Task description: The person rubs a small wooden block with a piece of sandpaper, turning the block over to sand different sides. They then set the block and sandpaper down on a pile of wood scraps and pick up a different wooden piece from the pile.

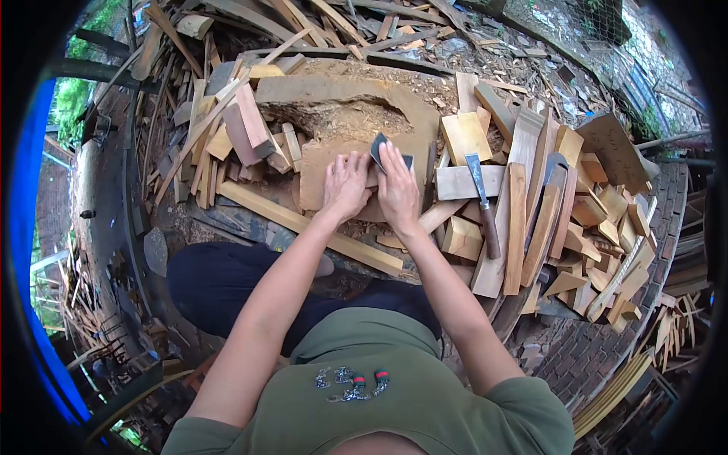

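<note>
One dark sheet (377, 146) in the closed right grip (398, 199), toward the near edge of the wooden block (423, 117), with the left grip (347, 189) just beside, hold impossible to tell. Keep the sheet flat under light, even pressure.

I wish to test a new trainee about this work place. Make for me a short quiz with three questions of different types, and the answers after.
1. Which hand holds the dark sheet? A) left B) right C) neither
2. Fill the gap: the handle of the chisel points ____ the person.
3. True or false: the chisel lies left of both hands.

Key: 1. B, the right hand; 2. toward; 3. False, it lies to their right.
</note>
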